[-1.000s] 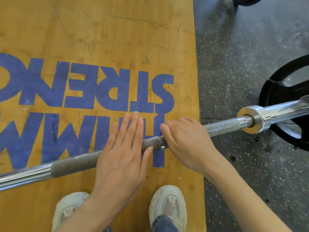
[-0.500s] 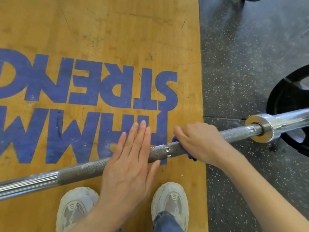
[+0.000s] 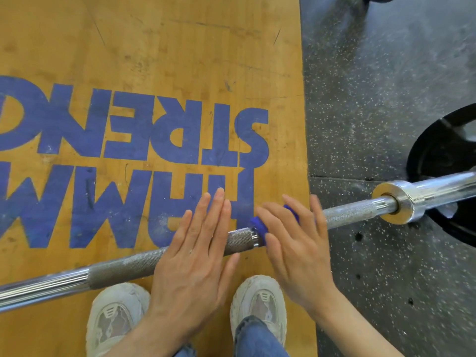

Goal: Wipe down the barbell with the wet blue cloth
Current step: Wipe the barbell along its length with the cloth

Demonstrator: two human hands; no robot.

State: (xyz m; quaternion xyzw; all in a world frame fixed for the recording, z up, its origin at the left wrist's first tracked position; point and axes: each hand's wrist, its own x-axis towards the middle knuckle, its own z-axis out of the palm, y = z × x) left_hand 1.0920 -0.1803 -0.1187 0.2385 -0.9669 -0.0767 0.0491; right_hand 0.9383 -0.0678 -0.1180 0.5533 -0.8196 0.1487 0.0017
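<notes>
Steel barbell [image 3: 128, 269] lies across the right edge of the wooden platform [image 3: 154, 47], its sleeve [image 3: 425, 194] out over the rubber floor [image 3: 373, 99]. It looks heavy, stiff and rough. Your left hand [image 3: 195, 256] lies flat on it, fingers straight. Your right hand [image 3: 293, 246] presses the blue cloth [image 3: 258, 225] on the shaft; I cannot tell if the fingers curl under. The cloth looks soft, so wrap it round and squeeze.

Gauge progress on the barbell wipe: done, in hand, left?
Done: nothing visibly marks any section as wiped. In hand: right hand presses the blue cloth onto the barbell at the platform edge; left hand lies flat on the knurling, steadying. Left: cannot tell.
</notes>
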